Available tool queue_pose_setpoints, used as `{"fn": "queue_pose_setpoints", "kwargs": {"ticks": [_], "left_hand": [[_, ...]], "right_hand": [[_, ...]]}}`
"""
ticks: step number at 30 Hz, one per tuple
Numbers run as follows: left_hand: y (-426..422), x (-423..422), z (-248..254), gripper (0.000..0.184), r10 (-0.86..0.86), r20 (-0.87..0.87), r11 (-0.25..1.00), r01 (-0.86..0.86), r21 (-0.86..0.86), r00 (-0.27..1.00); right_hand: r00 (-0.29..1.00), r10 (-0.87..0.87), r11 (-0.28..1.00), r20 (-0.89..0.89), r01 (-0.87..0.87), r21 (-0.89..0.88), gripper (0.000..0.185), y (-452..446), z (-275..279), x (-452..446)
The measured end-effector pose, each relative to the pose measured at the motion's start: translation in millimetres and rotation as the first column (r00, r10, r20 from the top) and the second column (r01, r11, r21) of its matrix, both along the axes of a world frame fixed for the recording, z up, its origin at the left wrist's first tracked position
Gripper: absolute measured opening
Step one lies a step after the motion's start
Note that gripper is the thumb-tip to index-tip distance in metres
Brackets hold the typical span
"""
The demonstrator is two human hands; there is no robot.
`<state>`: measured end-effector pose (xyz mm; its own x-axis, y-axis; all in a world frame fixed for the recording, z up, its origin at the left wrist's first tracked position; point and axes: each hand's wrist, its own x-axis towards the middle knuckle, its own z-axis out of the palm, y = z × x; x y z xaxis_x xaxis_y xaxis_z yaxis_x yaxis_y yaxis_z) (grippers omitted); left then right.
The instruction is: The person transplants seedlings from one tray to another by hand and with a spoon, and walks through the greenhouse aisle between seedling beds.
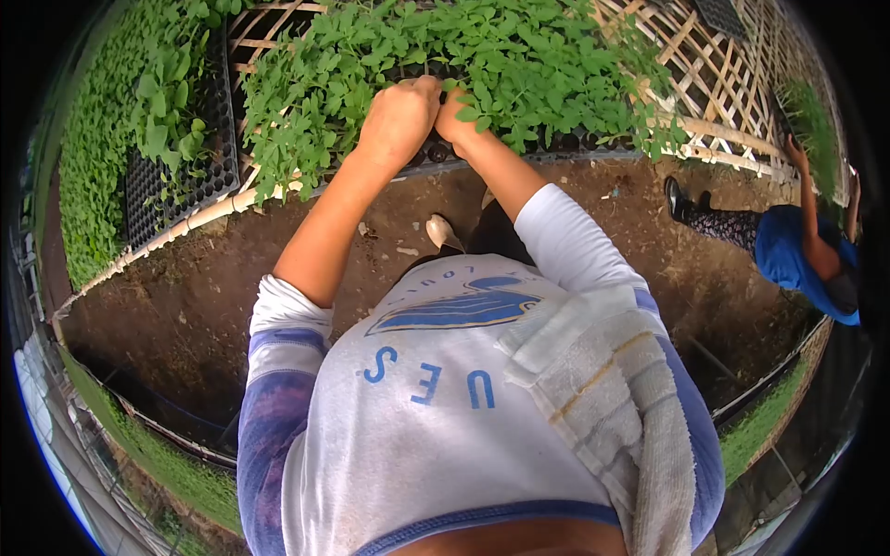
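Observation:
My left hand [400, 119] is closed, its fingers curled inward over the dark seedling tray [433, 155]. Right beside it, knuckles close together, my right hand [454, 119] is closed too, with a few leaves over its fingers. Both hands are down among leafy green seedlings [547, 65] that fill the tray on either side. A small gap in the leaves shows dark tray cells around the hands. The fingertips are hidden, so whatever they pinch cannot be made out.
The trays rest on a bench of woven bamboo slats [709, 93]. Another black tray [181, 176], partly filled with seedlings, lies to the left. Bare soil [593, 208] forms the path underfoot. At the right, a person in blue [802, 246] stands by the bench. A towel [603, 371] hangs over my shirt.

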<state>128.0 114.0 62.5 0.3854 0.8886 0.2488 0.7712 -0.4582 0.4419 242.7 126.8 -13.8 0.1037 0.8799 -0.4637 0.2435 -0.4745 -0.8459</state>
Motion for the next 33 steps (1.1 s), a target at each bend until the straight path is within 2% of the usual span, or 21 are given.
{"fn": "queue_pose_setpoints", "kwargs": {"ticks": [1,2,3,6,7,9,11,14,15,16,18,19,20,22,23,25,27,28,30,31,33], "left_hand": [[-2,-1,1,0.017,0.000,0.006,1.000,0.000,0.001,1.000],[-3,-2,2,0.016,0.001,0.004,1.000,-0.001,-0.007,1.000],[-4,-4,4,0.016,0.004,0.002,1.000,-0.004,-0.013,1.000],[-6,-13,14,0.016,0.057,0.056,0.998,-0.057,0.001,0.997],[-7,-17,19,0.016,0.065,0.063,0.998,-0.065,0.004,0.996],[-11,-26,34,0.016,0.153,0.119,0.984,-0.162,0.070,0.981],[-15,-41,42,0.018,0.207,0.192,0.973,-0.223,0.064,0.959],[-30,-61,60,0.018,0.255,0.266,0.962,-0.272,0.029,0.929],[-37,-67,65,0.018,0.269,0.315,0.959,-0.283,0.000,0.910],[-44,-72,69,0.018,0.274,0.319,0.957,-0.290,0.001,0.907],[-59,-84,76,0.018,0.340,0.418,0.937,-0.340,-0.076,0.842],[-66,-89,82,0.018,0.376,0.407,0.924,-0.369,-0.101,0.832],[-73,-92,84,0.018,0.379,0.408,0.923,-0.372,-0.100,0.830],[-82,-98,86,0.018,0.444,0.448,0.895,-0.403,-0.188,0.776],[-87,-100,87,0.020,0.473,0.445,0.881,-0.421,-0.218,0.760],[-94,-106,88,0.019,0.487,0.484,0.872,-0.437,-0.221,0.727],[-102,-112,90,0.018,0.519,0.509,0.852,-0.462,-0.246,0.686],[-105,-117,88,0.018,0.520,0.511,0.851,-0.462,-0.248,0.684],[-110,-125,84,0.018,0.519,0.532,0.850,-0.468,-0.241,0.669],[-114,-126,88,0.019,0.534,0.524,0.841,-0.477,-0.253,0.663],[-120,-132,88,0.019,0.549,0.542,0.831,-0.488,-0.268,0.636]], "right_hand": [[0.938,0.226,0.973,0.262,-0.232,-0.007,0.034,3,14,3],[0.759,0.418,0.893,0.499,-0.443,-0.074,0.027,4,21,5],[0.744,0.306,0.880,0.593,-0.458,0.121,0.010,6,7,5],[0.708,0.232,0.824,0.667,-0.508,0.252,0.008,18,-2,0],[0.559,0.361,0.826,0.746,-0.563,0.022,0.022,22,1,3],[0.548,0.379,0.829,0.746,-0.559,-0.011,0.025,26,6,4],[0.511,0.433,0.830,0.743,-0.547,-0.108,0.032,31,9,1],[0.479,0.504,0.807,0.719,-0.558,-0.194,0.031,39,10,-3],[0.407,0.442,0.792,0.800,-0.595,-0.135,0.028,40,0,-4],[0.401,0.442,0.789,0.802,-0.600,-0.135,0.028,46,-9,-2],[0.526,0.462,0.859,0.714,-0.465,-0.214,0.023,62,-20,-1],[0.506,0.432,0.861,0.746,-0.479,-0.174,0.021,74,-50,2],[0.503,0.434,0.859,0.748,-0.482,-0.174,0.021,73,-48,1],[0.256,0.342,0.668,0.904,-0.743,-0.041,0.019,70,-43,2],[0.270,0.181,0.597,0.946,-0.794,0.113,0.019,63,-56,5],[0.246,0.153,0.588,0.957,-0.801,0.111,0.020,60,-80,8],[0.219,0.127,0.577,0.967,-0.809,0.107,0.022,58,-73,6],[0.124,0.284,0.560,0.951,-0.826,-0.059,0.021,61,-68,5],[0.028,0.431,0.516,0.902,-0.828,-0.221,0.021,62,-34,0],[0.151,0.566,0.573,0.810,-0.779,-0.255,0.019,57,-9,-3],[0.174,0.665,0.592,0.726,-0.716,-0.371,0.014,57,9,-8]]}}
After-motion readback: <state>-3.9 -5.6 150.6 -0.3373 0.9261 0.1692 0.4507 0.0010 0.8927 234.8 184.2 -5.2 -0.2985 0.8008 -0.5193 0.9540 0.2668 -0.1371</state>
